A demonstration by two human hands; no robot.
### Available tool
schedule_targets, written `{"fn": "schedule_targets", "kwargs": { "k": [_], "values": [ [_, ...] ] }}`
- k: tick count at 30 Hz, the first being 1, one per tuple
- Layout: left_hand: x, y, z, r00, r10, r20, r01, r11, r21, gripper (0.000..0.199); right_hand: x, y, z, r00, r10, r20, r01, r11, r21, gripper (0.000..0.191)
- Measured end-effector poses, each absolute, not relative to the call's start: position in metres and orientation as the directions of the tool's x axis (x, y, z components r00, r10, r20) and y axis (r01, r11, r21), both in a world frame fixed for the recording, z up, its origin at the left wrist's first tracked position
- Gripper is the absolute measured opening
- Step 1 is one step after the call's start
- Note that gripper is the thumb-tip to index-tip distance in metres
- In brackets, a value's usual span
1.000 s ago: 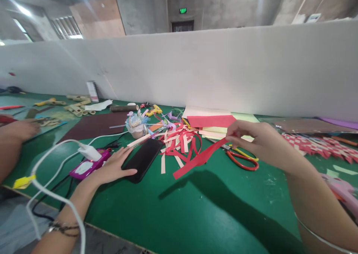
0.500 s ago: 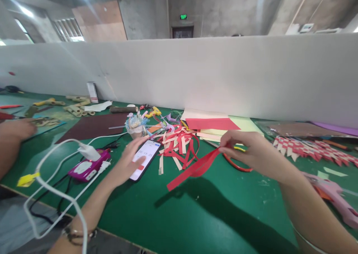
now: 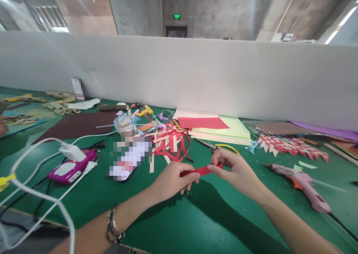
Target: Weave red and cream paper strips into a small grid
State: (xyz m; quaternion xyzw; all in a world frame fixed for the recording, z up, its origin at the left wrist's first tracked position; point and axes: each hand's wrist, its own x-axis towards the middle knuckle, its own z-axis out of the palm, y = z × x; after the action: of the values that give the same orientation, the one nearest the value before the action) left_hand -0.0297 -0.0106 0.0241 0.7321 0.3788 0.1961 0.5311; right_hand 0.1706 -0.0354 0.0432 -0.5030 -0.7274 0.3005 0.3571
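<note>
Between my two hands a red paper strip [image 3: 203, 171] is stretched just above the green table. My left hand [image 3: 179, 177] pinches its left end between thumb and fingers. My right hand [image 3: 233, 168] grips the other end, part of which is hidden by the fingers. Behind them lies a heap of red and cream paper strips [image 3: 175, 144]. Scissors with yellow-and-red handles [image 3: 226, 146] rest beyond my right hand, partly covered by it. To the left of the heap lies a phone [image 3: 130, 161], its screen blurred out.
A pink glue gun [image 3: 304, 185] lies at right, near a woven red-and-white paper piece [image 3: 291, 146]. Paper sheets [image 3: 235, 131] are stacked by the white partition [image 3: 195, 75]. A purple power strip [image 3: 71, 168] with white cables stands left. Another person's hand [image 3: 2, 127] shows at the far left.
My left hand has left the phone and moved right to take the strip's free end. The strip is now held at both ends. The view has turned slightly right.
</note>
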Motion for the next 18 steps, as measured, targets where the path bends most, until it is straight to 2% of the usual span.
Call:
{"fn": "schedule_targets", "kwargs": {
  "k": [2,4,7,12,15,18],
  "values": [
    [-0.03,-0.009,0.022,0.668,0.733,-0.125,0.392,-0.205,0.897,0.035,0.175,-0.04,0.04,-0.331,0.929,0.166,0.516,0.325,-0.792,0.011],
    [-0.028,-0.007,0.019,0.713,0.689,-0.129,0.42,-0.272,0.866,0.033,0.178,-0.043,0.038,-0.419,0.904,0.082,0.519,0.312,-0.796,0.022],
    [-0.025,-0.004,0.014,0.768,0.629,-0.117,0.427,-0.367,0.827,0.033,0.181,-0.045,0.033,-0.488,0.871,-0.058,0.552,0.256,-0.794,0.02],
    [-0.027,0.003,0.004,0.751,0.651,-0.108,0.478,-0.424,0.77,0.032,0.185,-0.042,0.018,-0.401,0.907,-0.125,0.604,0.159,-0.781,0.022],
    [-0.03,0.009,-0.001,0.737,0.675,-0.026,0.521,-0.542,0.659,0.034,0.189,-0.039,0.008,-0.345,0.93,-0.129,0.639,0.132,-0.757,0.023],
    [-0.033,0.013,-0.004,0.755,0.656,0.005,0.538,-0.623,0.567,0.032,0.19,-0.039,0.004,-0.312,0.943,-0.115,0.716,0.154,-0.681,0.026]
  ]
}}
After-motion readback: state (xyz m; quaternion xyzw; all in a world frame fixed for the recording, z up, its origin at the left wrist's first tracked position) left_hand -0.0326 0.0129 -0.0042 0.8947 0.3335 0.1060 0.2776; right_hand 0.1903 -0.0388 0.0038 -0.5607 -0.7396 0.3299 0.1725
